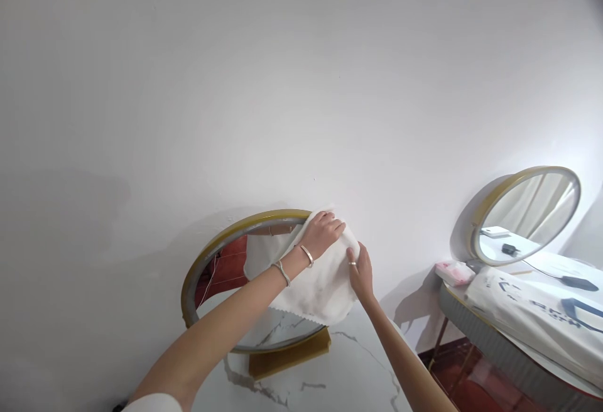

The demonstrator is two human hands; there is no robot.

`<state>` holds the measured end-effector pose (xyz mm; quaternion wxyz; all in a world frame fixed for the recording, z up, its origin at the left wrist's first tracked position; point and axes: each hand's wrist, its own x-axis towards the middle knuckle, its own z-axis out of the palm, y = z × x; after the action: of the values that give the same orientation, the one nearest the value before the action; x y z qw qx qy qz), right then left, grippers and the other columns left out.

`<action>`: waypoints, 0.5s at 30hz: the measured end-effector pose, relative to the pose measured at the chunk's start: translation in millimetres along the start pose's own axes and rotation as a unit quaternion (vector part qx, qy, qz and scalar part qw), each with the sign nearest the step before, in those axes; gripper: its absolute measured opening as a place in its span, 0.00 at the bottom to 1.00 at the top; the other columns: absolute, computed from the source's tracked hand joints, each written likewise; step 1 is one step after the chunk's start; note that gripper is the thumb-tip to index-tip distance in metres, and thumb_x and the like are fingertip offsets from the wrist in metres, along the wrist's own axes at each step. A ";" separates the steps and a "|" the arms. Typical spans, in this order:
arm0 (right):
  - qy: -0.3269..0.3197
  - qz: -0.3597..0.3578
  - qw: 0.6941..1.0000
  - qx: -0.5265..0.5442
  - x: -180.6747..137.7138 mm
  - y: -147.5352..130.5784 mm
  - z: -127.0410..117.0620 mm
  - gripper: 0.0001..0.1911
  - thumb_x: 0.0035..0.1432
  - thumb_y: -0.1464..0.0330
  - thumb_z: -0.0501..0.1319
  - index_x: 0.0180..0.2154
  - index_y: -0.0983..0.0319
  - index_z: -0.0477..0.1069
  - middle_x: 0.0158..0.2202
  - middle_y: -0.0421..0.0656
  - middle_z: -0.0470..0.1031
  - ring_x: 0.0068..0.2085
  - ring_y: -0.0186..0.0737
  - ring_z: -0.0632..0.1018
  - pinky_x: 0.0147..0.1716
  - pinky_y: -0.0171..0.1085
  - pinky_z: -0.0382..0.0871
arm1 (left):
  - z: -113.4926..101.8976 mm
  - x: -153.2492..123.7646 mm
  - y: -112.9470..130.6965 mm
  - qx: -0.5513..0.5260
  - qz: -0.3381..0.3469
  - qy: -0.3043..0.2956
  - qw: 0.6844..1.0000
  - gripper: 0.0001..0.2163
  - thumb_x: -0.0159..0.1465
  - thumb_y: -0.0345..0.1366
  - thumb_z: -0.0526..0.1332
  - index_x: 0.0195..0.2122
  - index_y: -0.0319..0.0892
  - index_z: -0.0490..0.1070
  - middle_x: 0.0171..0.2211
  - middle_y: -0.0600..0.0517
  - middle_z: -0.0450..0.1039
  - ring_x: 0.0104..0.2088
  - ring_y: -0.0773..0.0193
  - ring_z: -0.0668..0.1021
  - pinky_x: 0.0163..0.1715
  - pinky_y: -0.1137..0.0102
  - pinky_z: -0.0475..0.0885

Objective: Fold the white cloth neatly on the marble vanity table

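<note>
A white cloth (325, 286) with a zigzag edge drapes over the right part of a round mirror (226, 230) with a gold frame. My left hand (324, 234), with bangles at the wrist, has its fingers curled on the cloth at the mirror's upper right rim. On the right side, my right hand (362, 271) grips the cloth at the edge, thumb in front and fingers behind. The cloth hides the rim there. The mirror stands tilted on a gold base (289, 355).
The mirror's base rests on a white marbled tabletop (348, 374) against a pale wall (301, 85). To the right, a second table (509, 330) bears another round mirror (530, 211), a pink-and-white tissue pack (455, 272), a printed white fabric item (532, 311) and a dark flat object (579, 283) with a cord.
</note>
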<state>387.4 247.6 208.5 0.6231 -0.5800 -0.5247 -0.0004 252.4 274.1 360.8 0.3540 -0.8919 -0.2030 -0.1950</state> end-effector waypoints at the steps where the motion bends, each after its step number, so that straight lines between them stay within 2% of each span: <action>1: 0.004 0.002 1.000 -0.001 0.7 -1.7 0.6 0.24 0.67 0.54 0.44 0.56 0.61 0.61 0.51 0.51 0.70 0.52 0.50 0.70 0.48 0.48 0.65 | -0.4 -0.4 -2.1 -0.004 -0.005 0.006 1.000 0.14 0.67 0.23 0.48 0.42 0.40 0.72 0.37 0.50 0.77 0.46 0.60 0.74 0.47 0.63 0.65; 4: 0.020 -0.019 1.000 -0.014 7.8 -17.1 3.7 0.25 0.67 0.53 0.43 0.55 0.61 0.62 0.50 0.51 0.70 0.51 0.50 0.70 0.47 0.48 0.65 | -6.8 -10.0 -13.5 -0.006 -0.039 0.037 0.999 0.12 0.68 0.25 0.48 0.38 0.41 0.71 0.39 0.50 0.77 0.48 0.59 0.73 0.46 0.63 0.66; 7: 0.032 -0.077 0.995 -0.048 21.7 -45.1 9.2 0.25 0.67 0.53 0.44 0.55 0.61 0.62 0.50 0.51 0.70 0.50 0.51 0.69 0.47 0.50 0.63 | -19.5 -34.4 -31.0 -0.015 -0.101 0.090 0.991 0.10 0.69 0.29 0.50 0.39 0.42 0.71 0.44 0.51 0.76 0.50 0.59 0.73 0.47 0.62 0.66; 10: 0.023 -0.161 0.981 -0.102 38.3 -80.9 19.8 0.23 0.66 0.54 0.45 0.55 0.60 0.63 0.49 0.50 0.70 0.49 0.52 0.69 0.46 0.50 0.62 | -35.6 -72.2 -50.1 -0.053 -0.195 0.137 0.970 0.09 0.69 0.34 0.52 0.40 0.44 0.71 0.49 0.51 0.75 0.53 0.59 0.72 0.50 0.61 0.66; 15: -0.014 -0.317 0.936 -0.154 52.6 -143.2 51.5 0.23 0.65 0.54 0.48 0.53 0.61 0.66 0.48 0.52 0.71 0.47 0.53 0.68 0.46 0.52 0.61 | -57.7 -147.7 -72.0 -0.153 -0.332 0.176 0.914 0.10 0.70 0.38 0.50 0.41 0.44 0.70 0.50 0.50 0.75 0.52 0.61 0.74 0.53 0.62 0.67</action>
<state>290.1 269.9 334.8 0.4861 -0.4724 -0.6834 -0.2711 80.3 248.0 366.8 0.1582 -0.7677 -0.3889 -0.4841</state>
